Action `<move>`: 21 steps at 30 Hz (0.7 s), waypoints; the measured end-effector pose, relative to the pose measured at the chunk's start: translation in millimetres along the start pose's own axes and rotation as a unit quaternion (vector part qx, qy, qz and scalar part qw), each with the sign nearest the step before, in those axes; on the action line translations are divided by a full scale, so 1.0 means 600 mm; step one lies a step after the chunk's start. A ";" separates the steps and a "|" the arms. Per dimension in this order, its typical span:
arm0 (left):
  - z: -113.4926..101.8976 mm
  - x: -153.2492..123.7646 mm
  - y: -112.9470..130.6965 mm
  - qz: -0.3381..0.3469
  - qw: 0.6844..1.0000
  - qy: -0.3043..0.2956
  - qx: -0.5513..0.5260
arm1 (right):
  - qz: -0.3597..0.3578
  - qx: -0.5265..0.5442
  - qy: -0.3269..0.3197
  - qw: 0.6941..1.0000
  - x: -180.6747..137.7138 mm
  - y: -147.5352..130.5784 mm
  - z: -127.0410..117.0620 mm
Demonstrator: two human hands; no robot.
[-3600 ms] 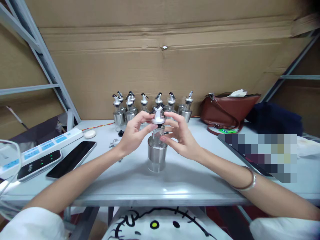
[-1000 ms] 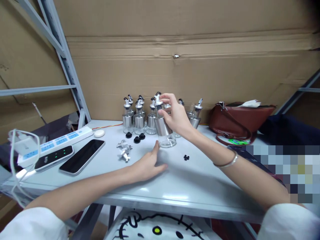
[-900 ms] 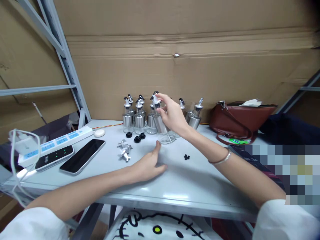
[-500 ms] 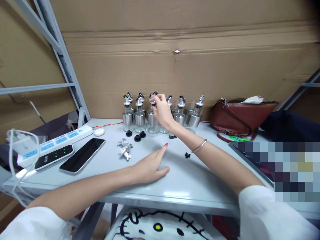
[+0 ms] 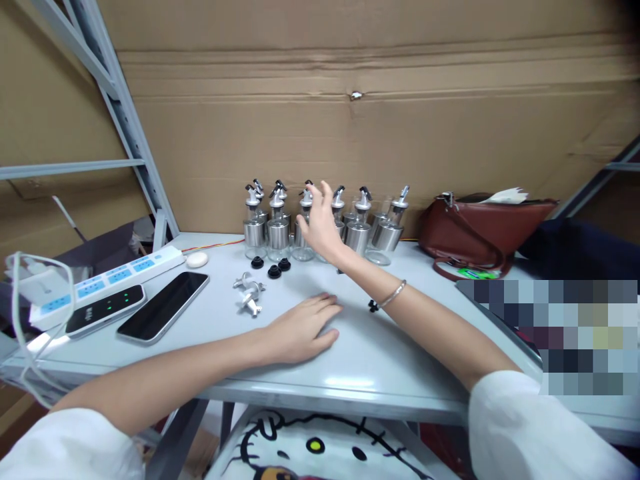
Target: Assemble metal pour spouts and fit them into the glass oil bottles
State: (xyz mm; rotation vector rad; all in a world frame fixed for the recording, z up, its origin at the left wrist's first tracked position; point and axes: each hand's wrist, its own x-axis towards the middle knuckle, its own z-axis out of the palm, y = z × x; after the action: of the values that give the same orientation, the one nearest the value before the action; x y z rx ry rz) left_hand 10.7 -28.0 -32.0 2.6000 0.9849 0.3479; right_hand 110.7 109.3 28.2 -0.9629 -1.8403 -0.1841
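My right hand [image 5: 321, 223] is raised in front of the row of glass and metal oil bottles, fingers apart and holding nothing. It partly hides a bottle with a pourer spout [image 5: 303, 230] just behind it. My left hand [image 5: 303, 331] lies on the grey table [image 5: 400, 347], fingers stretched out and holding nothing. Left of it is a small pile of silver pourer spouts [image 5: 249, 293]. Several black stoppers [image 5: 274, 271] lie between that pile and the bottles. Small black pieces [image 5: 373, 306] rest beside my right forearm, partly covered by it.
A phone [image 5: 164, 308], a black-and-white device [image 5: 106, 311] and a power strip [image 5: 107, 283] lie at the left. A round white object [image 5: 197, 260] sits near them. At the right stands a brown handbag [image 5: 483, 233]. Cardboard [image 5: 260, 127] walls off the back.
My right hand's fingers have spread from a pinch at a bottle's top, and the hand has shifted slightly. My left hand's fingers have lowered flatter onto the table. The camera view has moved slightly.
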 end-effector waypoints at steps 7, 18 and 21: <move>0.004 -0.001 -0.005 0.009 1.000 0.017 0.009 | -0.233 -0.040 -0.254 0.938 -0.041 -0.076 -0.022; 0.006 0.002 -0.007 0.032 0.999 0.032 0.019 | -0.255 -0.085 -0.377 0.886 -0.074 -0.080 0.019; 0.007 0.002 -0.008 0.032 0.999 0.028 0.006 | -0.276 -0.069 -0.375 0.882 -0.077 -0.089 0.021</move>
State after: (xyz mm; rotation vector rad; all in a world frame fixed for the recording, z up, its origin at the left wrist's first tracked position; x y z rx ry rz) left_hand 10.3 -24.8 -37.3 2.6513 0.9262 0.4344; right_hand 73.3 55.5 -1.0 -0.6023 -2.8391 -0.3211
